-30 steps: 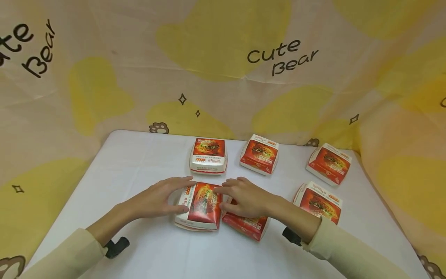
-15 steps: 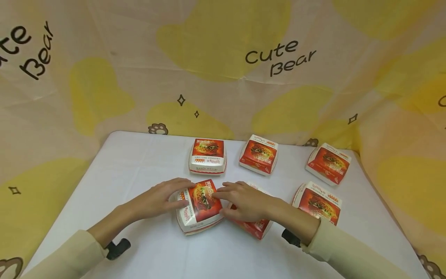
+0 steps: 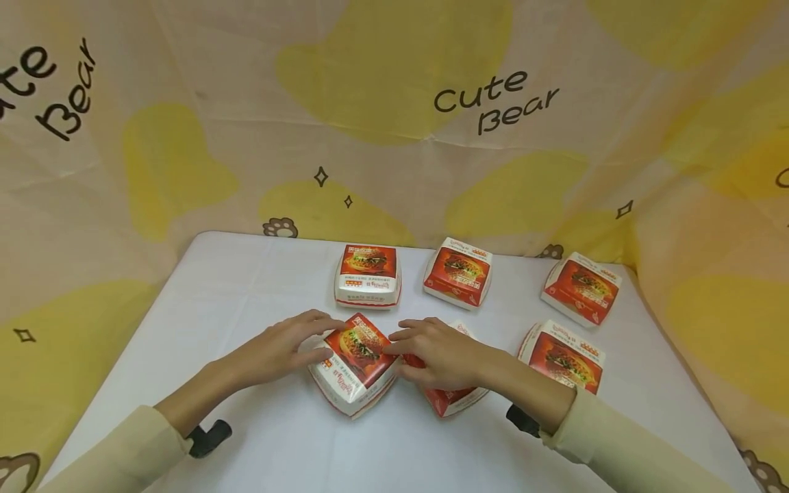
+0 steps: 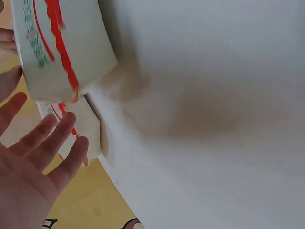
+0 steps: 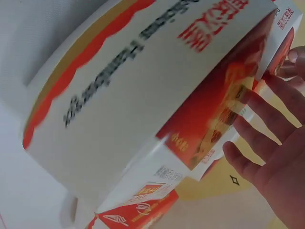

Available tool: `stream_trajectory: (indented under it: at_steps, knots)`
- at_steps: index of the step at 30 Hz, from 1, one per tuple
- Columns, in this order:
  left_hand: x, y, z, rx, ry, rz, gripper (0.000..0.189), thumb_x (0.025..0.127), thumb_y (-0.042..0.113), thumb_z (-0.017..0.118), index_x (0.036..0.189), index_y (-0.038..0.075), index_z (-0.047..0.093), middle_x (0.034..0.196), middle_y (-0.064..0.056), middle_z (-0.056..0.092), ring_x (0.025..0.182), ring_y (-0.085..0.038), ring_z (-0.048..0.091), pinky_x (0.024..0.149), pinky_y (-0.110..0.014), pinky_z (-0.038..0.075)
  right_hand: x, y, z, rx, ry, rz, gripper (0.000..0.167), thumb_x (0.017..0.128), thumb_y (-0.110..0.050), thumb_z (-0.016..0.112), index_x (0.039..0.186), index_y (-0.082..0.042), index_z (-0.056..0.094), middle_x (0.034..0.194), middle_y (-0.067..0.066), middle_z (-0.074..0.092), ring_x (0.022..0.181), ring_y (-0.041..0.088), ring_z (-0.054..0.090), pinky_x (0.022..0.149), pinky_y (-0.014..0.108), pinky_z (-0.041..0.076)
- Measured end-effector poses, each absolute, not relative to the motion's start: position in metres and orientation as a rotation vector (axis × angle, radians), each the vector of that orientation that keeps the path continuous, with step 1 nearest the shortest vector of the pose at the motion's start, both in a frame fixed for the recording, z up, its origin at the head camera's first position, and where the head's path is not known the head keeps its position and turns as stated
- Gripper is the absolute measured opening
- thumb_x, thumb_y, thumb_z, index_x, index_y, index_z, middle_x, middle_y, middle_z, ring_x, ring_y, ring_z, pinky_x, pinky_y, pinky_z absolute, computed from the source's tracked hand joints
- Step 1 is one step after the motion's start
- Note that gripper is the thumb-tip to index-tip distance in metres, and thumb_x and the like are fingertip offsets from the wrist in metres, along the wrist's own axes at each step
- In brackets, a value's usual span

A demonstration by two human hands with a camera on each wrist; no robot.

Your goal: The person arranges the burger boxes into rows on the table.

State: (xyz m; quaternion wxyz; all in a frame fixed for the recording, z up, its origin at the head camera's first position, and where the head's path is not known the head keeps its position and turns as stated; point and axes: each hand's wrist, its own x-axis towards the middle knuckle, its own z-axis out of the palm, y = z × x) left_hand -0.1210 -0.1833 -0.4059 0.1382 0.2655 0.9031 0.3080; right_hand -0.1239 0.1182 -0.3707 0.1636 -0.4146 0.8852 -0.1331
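Head view: white-covered table [image 3: 246,452] against a hung pale cloth [image 3: 382,75] with yellow blotches, paw prints, sparkles; black lettering reads "Cute Bear". Burger box [image 3: 364,352] sits near the front, turned askew between both hands. Left hand [image 3: 283,350] at its left side, fingers extended, unclenched; right hand [image 3: 440,352] likewise loose, fingertips at its right, over a second box [image 3: 453,405]. Four other boxes [image 3: 368,274] behind and to the right.

Left wrist view: fingers spread; white carton sides, wavy red stripe, green print too blurred to read.

Right wrist view: fingers extended; black "Delicious Hamburger", red Chinese characters on a carton side [image 5: 114,90].
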Motion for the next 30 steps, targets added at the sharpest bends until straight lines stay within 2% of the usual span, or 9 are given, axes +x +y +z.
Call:
stream_trajectory:
  at_steps: [3,5,11,15,22,26,30]
  knots:
    - [-0.1217,-0.1822,-0.4078,0.763,2.556,0.9,0.058,0.093,0.044,0.067,0.147,0.03,0.05,0.154,-0.01,0.04,0.137,-0.039,0.042,0.101,-0.068,0.039,-0.126,0.1185,-0.3724,-1.184,2.535,-0.361,0.044,0.098,-0.032,0.06,0.139,-0.016,0.061,0.136,0.003,0.061,0.138,0.028,0.044,0.113,0.05,0.033]
    - [-0.122,-0.1816,-0.4089,0.766,2.514,0.919,0.062,0.092,0.046,0.068,0.148,0.027,0.049,0.156,-0.013,0.037,0.14,-0.041,0.038,0.102,-0.068,0.037,-0.1269,0.1183,-0.3737,-1.183,2.539,-0.358,0.046,0.097,-0.032,0.061,0.14,-0.015,0.059,0.137,0.004,0.061,0.138,0.029,0.045,0.113,0.051,0.034]
    - [-0.1218,-0.181,-0.4091,0.777,2.486,0.974,0.063,0.089,0.046,0.072,0.145,0.023,0.052,0.146,-0.008,0.05,0.135,-0.033,0.045,0.104,-0.059,0.042,-0.1273,0.1175,-0.3755,-1.168,2.54,-0.354,0.049,0.097,-0.032,0.062,0.141,-0.013,0.057,0.139,0.005,0.059,0.138,0.029,0.045,0.113,0.051,0.034]
    - [-0.1215,-0.1811,-0.4087,0.78,2.502,0.966,0.064,0.088,0.048,0.072,0.144,0.024,0.053,0.144,-0.005,0.051,0.129,-0.03,0.05,0.102,-0.058,0.044,-0.1271,0.1177,-0.3749,-1.187,2.547,-0.344,0.048,0.098,-0.033,0.061,0.141,-0.014,0.058,0.138,0.005,0.06,0.136,0.028,0.046,0.112,0.052,0.035]
    - [-0.1196,-0.1794,-0.4088,0.754,2.522,0.953,0.064,0.088,0.049,0.073,0.143,0.024,0.053,0.142,-0.004,0.052,0.116,-0.024,0.057,0.096,-0.055,0.049,-0.1248,0.1194,-0.3672,-1.194,2.57,-0.313,0.039,0.097,-0.033,0.062,0.134,-0.021,0.065,0.129,0.002,0.064,0.129,0.024,0.051,0.109,0.059,0.033]
    - [-0.1181,-0.1782,-0.4093,0.735,2.565,0.907,0.064,0.088,0.05,0.071,0.145,0.026,0.052,0.143,-0.007,0.05,0.121,-0.03,0.055,0.094,-0.057,0.05,-0.1245,0.1184,-0.366,-1.183,2.565,-0.304,0.037,0.096,-0.032,0.063,0.131,-0.02,0.067,0.13,0.005,0.063,0.129,0.025,0.051,0.11,0.061,0.032]
    - [-0.1175,-0.177,-0.4132,0.723,2.608,0.863,0.07,0.088,0.058,0.066,0.149,0.029,0.047,0.154,-0.013,0.037,0.133,-0.041,0.046,0.094,-0.066,0.046,-0.1251,0.1185,-0.3675,-1.14,2.571,-0.304,0.039,0.096,-0.032,0.064,0.133,-0.02,0.065,0.134,0.006,0.062,0.132,0.027,0.049,0.11,0.061,0.032]
